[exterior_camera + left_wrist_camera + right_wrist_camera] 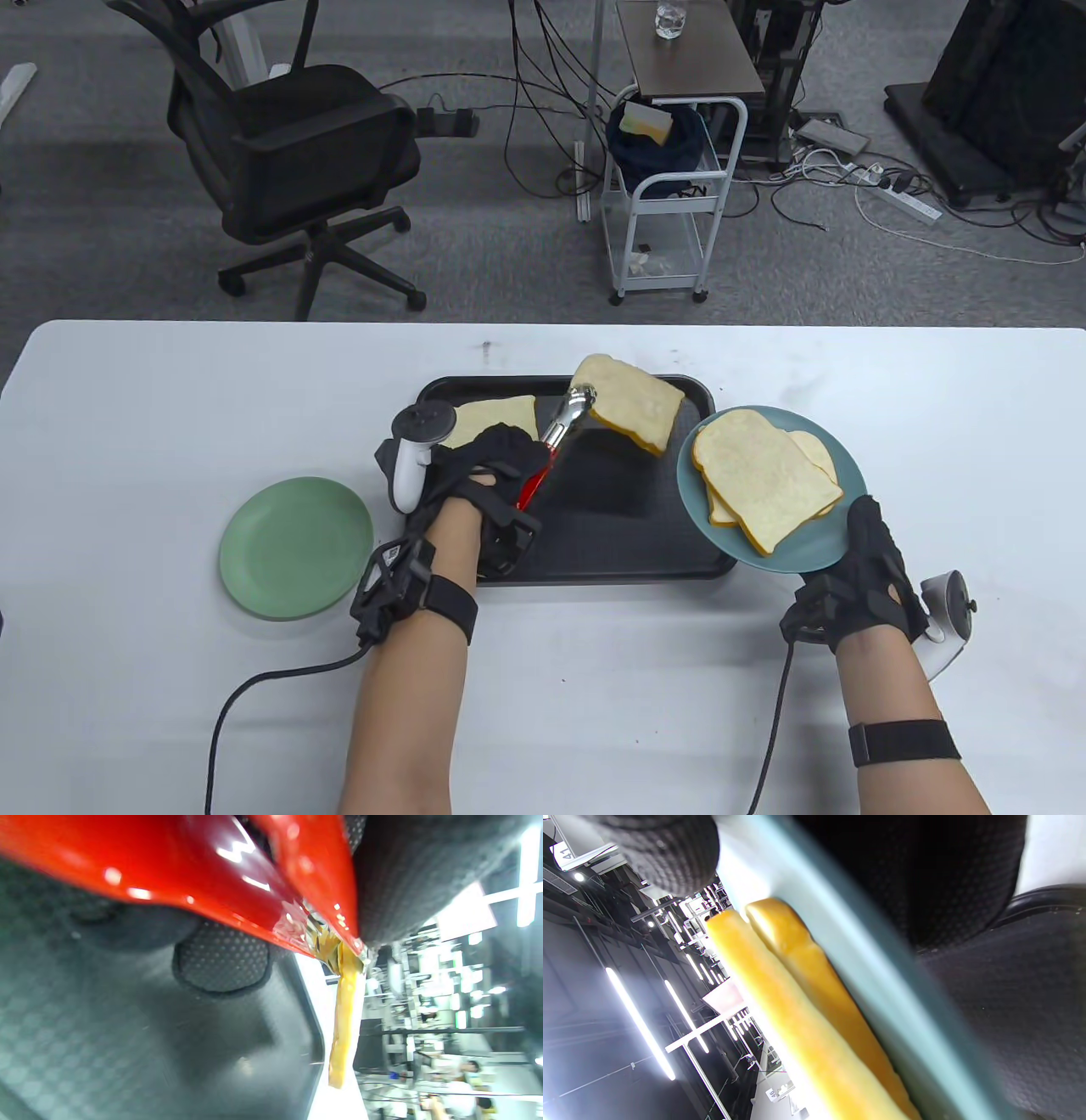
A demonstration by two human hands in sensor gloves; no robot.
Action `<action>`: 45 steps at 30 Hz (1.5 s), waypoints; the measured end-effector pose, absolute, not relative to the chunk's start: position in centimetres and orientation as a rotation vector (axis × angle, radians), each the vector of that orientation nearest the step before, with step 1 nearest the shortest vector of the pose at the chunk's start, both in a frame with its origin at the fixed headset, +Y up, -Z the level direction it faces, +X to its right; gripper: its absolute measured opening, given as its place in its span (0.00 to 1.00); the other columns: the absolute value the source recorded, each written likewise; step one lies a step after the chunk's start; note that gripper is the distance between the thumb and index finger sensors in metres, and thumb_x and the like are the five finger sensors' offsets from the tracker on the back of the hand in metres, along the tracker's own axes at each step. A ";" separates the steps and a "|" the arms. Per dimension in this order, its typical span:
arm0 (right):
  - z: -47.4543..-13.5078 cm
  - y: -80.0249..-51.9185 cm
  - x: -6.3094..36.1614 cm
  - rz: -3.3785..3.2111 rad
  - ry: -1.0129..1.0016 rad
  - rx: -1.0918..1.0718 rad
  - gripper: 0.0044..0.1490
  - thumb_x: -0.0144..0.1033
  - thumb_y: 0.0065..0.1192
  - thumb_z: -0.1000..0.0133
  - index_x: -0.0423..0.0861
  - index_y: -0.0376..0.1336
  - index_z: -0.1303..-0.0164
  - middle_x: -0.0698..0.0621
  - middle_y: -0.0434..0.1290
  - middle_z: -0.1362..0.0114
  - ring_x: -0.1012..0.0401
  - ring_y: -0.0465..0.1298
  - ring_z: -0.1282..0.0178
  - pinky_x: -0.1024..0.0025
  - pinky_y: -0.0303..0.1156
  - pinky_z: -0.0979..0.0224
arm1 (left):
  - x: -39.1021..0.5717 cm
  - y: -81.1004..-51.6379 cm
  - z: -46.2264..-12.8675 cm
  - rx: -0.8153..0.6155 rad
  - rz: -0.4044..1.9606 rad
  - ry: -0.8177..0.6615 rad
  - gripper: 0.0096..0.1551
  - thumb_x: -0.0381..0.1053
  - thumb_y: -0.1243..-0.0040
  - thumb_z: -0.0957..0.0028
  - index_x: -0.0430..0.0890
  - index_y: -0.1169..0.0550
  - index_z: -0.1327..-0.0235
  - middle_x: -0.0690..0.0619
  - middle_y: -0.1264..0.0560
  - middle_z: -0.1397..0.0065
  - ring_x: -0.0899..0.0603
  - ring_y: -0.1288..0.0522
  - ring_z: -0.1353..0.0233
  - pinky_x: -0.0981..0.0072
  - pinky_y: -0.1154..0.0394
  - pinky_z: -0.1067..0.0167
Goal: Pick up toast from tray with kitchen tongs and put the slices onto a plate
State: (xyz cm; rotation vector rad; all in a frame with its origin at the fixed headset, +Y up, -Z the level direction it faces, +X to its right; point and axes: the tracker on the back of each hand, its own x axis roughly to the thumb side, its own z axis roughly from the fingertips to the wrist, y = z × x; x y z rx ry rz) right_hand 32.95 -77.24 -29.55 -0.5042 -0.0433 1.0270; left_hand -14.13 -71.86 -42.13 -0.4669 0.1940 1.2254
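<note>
My left hand [484, 475] grips red-handled kitchen tongs [560, 429] over the black tray [611, 526]. The tongs' metal tips pinch a toast slice [632, 403], lifted above the tray's far right part. In the left wrist view the red tongs [254, 878] clamp that toast slice [343, 1018], seen edge-on. Another toast slice [496, 418] lies at the tray's far left, partly hidden behind my hand. My right hand [865, 577] holds a blue plate [768, 543] raised by the tray's right edge. Two stacked toast slices [764, 475] rest on it, seen edge-on as stacked slices [797, 1001] in the right wrist view.
A green plate [295, 548] sits on the white table [170, 390] left of the tray. Beyond the table's far edge stand an office chair [288, 153] and a small white cart [670, 195] on the floor.
</note>
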 end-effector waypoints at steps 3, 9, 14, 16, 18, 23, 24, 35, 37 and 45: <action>-29.6 -77.3 33.0 1.033 -0.046 -0.506 0.32 0.59 0.57 0.47 0.49 0.57 0.41 0.43 0.76 0.40 0.52 0.88 0.55 0.53 0.82 0.48 | -14.7 -67.6 -41.3 -0.411 1.281 0.100 0.35 0.60 0.26 0.55 0.57 0.30 0.37 0.46 0.17 0.37 0.40 0.10 0.54 0.57 0.11 0.64; -29.6 -77.3 33.0 1.042 -0.051 -0.503 0.32 0.59 0.57 0.47 0.49 0.57 0.41 0.43 0.76 0.40 0.52 0.88 0.55 0.53 0.82 0.48 | -12.4 -60.4 -38.9 -0.381 1.342 -0.140 0.35 0.60 0.26 0.54 0.57 0.31 0.36 0.45 0.17 0.37 0.40 0.10 0.54 0.57 0.11 0.64; -29.7 -77.3 33.1 1.042 -0.055 -0.496 0.32 0.59 0.57 0.47 0.49 0.57 0.41 0.43 0.76 0.40 0.52 0.88 0.55 0.53 0.82 0.48 | -8.6 -59.6 -37.7 -0.440 1.301 -0.247 0.35 0.60 0.26 0.54 0.56 0.31 0.36 0.45 0.17 0.37 0.40 0.09 0.55 0.56 0.11 0.64; -29.7 -77.4 33.1 1.040 -0.055 -0.495 0.32 0.59 0.57 0.47 0.49 0.57 0.41 0.43 0.76 0.40 0.52 0.88 0.55 0.53 0.82 0.48 | -7.3 -60.5 -37.6 -0.478 1.289 -0.257 0.35 0.60 0.26 0.54 0.56 0.30 0.36 0.44 0.17 0.37 0.39 0.09 0.55 0.56 0.11 0.65; -29.6 -77.4 33.1 1.040 -0.056 -0.494 0.32 0.59 0.57 0.47 0.49 0.57 0.41 0.43 0.76 0.40 0.52 0.88 0.55 0.53 0.82 0.48 | -6.2 -61.7 -37.5 -0.515 1.283 -0.259 0.35 0.59 0.26 0.54 0.55 0.30 0.36 0.44 0.17 0.38 0.39 0.09 0.55 0.56 0.11 0.65; -29.6 -77.4 33.1 1.036 -0.057 -0.495 0.32 0.59 0.56 0.47 0.49 0.57 0.41 0.43 0.76 0.40 0.52 0.88 0.55 0.53 0.82 0.48 | -4.6 -65.1 -37.3 -0.598 1.247 -0.249 0.35 0.59 0.26 0.55 0.55 0.30 0.36 0.44 0.17 0.38 0.39 0.09 0.55 0.56 0.11 0.66; -29.6 -77.4 33.1 1.035 -0.057 -0.496 0.32 0.59 0.56 0.47 0.49 0.57 0.41 0.43 0.76 0.40 0.52 0.88 0.55 0.53 0.82 0.48 | -4.5 -65.5 -37.3 -0.609 1.239 -0.247 0.35 0.59 0.26 0.55 0.55 0.30 0.36 0.44 0.17 0.38 0.39 0.09 0.55 0.55 0.11 0.66; -29.5 -77.6 33.3 1.053 -0.069 -0.518 0.32 0.59 0.56 0.47 0.49 0.57 0.41 0.42 0.76 0.40 0.52 0.87 0.55 0.53 0.82 0.48 | -4.7 -67.9 -36.9 -0.641 1.163 -0.244 0.42 0.68 0.25 0.59 0.54 0.31 0.36 0.44 0.18 0.36 0.38 0.10 0.54 0.56 0.13 0.65; -29.5 -77.7 33.3 1.054 -0.073 -0.522 0.32 0.59 0.56 0.47 0.49 0.57 0.41 0.43 0.76 0.40 0.52 0.87 0.55 0.53 0.82 0.48 | -5.0 -67.6 -36.8 -0.636 1.179 -0.245 0.44 0.70 0.25 0.60 0.54 0.31 0.35 0.43 0.19 0.34 0.37 0.11 0.52 0.55 0.13 0.63; -29.4 -77.5 33.5 1.028 -0.078 -0.517 0.32 0.59 0.56 0.47 0.49 0.57 0.41 0.43 0.76 0.40 0.52 0.88 0.55 0.53 0.82 0.48 | -10.2 -64.8 -36.3 -0.522 1.141 -0.167 0.45 0.71 0.26 0.60 0.54 0.32 0.34 0.43 0.20 0.32 0.37 0.12 0.52 0.55 0.14 0.63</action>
